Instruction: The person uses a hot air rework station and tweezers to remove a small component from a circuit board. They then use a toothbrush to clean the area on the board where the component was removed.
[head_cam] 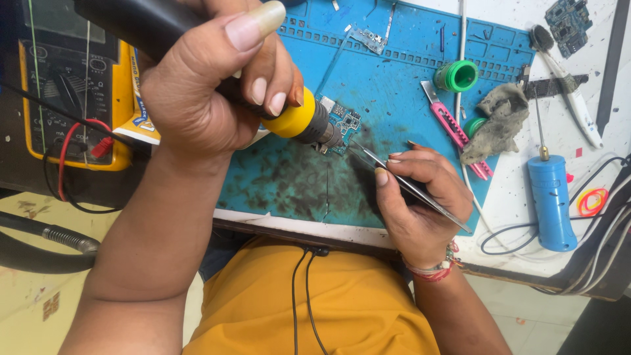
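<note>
My left hand (210, 92) grips a black hot-air tool (299, 120) with a yellow collar, its nozzle pointing down at a small blue circuit board (345, 121) on the blue work mat (394, 98). My right hand (420, 197) holds metal tweezers (394, 174), tips reaching toward the board just right of the nozzle. The mat around the board is stained black.
A yellow multimeter (66, 85) with red and black leads stands at the left. On the right lie a pink utility knife (450, 125), a green tape roll (457, 75), a grey rag (499, 118), a blue cylindrical tool (552, 200), a brush (568, 85) and cables (605, 230).
</note>
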